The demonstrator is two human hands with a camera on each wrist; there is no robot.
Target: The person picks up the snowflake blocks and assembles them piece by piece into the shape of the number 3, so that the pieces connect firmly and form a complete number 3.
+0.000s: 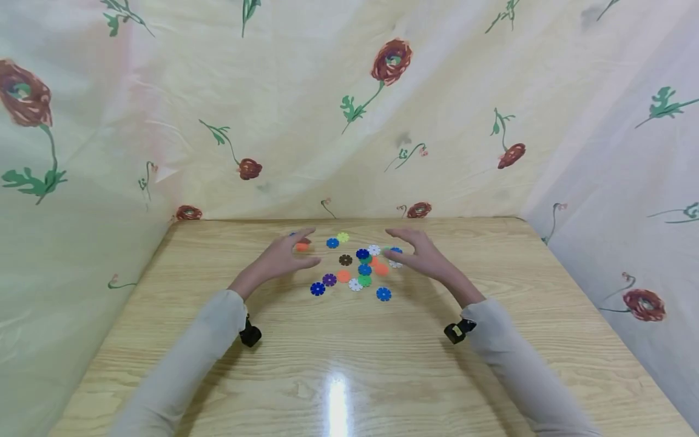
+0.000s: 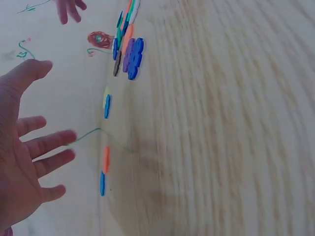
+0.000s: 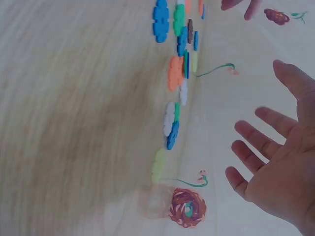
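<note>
Several flat, notched plastic discs lie scattered on the wooden table, among them a brown disc [image 1: 346, 260], a purple disc [image 1: 329, 280], a dark blue disc [image 1: 318, 289] and a yellow-green disc [image 1: 343, 237]. My left hand [image 1: 280, 256] hovers at the left of the discs, fingers spread and holding nothing; an orange disc [image 1: 302, 247] is partly behind it. Over the right side of the group hangs my right hand [image 1: 422, 255], its thumb and fingers apart, with a white disc [image 1: 395, 263] near it. Both palms face inward in the wrist views, clear of the discs.
The wooden table [image 1: 338, 340] reaches back to a flower-printed cloth [image 1: 306, 109], which also hangs along both sides. A black wrist camera [image 1: 250, 334] is strapped at the left cuff and another black wrist camera [image 1: 460, 331] at the right.
</note>
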